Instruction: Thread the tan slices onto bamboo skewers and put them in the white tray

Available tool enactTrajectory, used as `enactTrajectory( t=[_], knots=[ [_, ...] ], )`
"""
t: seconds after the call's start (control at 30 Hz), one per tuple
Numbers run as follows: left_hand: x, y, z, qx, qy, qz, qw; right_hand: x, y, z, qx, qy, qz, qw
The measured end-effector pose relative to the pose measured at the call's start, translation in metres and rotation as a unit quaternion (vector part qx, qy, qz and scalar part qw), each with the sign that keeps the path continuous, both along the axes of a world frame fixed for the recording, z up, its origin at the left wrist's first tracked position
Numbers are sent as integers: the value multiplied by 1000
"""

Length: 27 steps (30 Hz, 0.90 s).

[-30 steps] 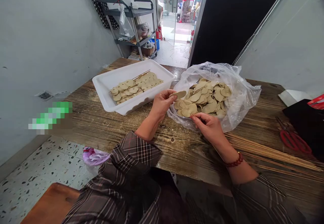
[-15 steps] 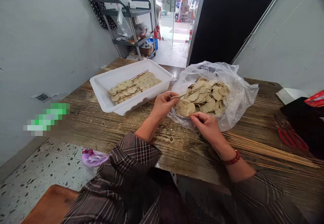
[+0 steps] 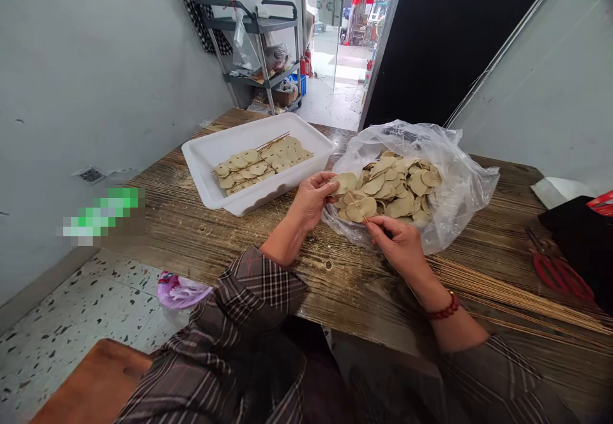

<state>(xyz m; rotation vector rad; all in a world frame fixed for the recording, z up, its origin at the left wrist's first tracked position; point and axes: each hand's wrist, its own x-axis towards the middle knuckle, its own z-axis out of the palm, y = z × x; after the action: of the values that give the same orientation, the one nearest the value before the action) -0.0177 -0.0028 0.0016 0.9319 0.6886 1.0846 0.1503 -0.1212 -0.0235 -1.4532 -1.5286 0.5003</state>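
Between the thumb and fingers of my left hand (image 3: pixel 311 202) is a thin, round beige slice (image 3: pixel 343 184), its flat face showing. My right hand (image 3: pixel 400 240) pinches a thin wooden skewer (image 3: pixel 366 219) near a second beige slice (image 3: pixel 361 209), which seems to be threaded on it. Both hands are over the near left edge of a clear plastic bag (image 3: pixel 472 188), where a heap of loose slices (image 3: pixel 383 184) lies. To the left, a white tray (image 3: pixel 204 194) holds rows of slices on skewers (image 3: pixel 253 167).
A bundle of bare skewers (image 3: pixel 517 293) lies right of my right forearm. Red-handled scissors (image 3: pixel 560 275) rest farther right, beside a black object (image 3: pixel 572 232). Beyond the wooden table (image 3: pixel 191 245) stand a grey cart (image 3: pixel 258 25) and an open doorway.
The slice in my left hand has turned from edge-on to showing its flat face. My right hand keeps its pinch on the skewer. The whole view has shifted slightly.
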Motion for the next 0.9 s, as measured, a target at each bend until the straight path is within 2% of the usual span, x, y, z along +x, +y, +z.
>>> enactTrajectory(
  t=[0.27,0.67,0.9],
  knots=[
    [1,0,-2,-17,-24,6,1000,2,0,-4,18,-34,-15,999],
    [3,-2,0,-56,-47,-20,997,6,1,-8,69,-52,6,996],
    [7,-8,-1,-11,-20,-12,1000,4,1,-6,41,-46,-8,998]
  ],
)
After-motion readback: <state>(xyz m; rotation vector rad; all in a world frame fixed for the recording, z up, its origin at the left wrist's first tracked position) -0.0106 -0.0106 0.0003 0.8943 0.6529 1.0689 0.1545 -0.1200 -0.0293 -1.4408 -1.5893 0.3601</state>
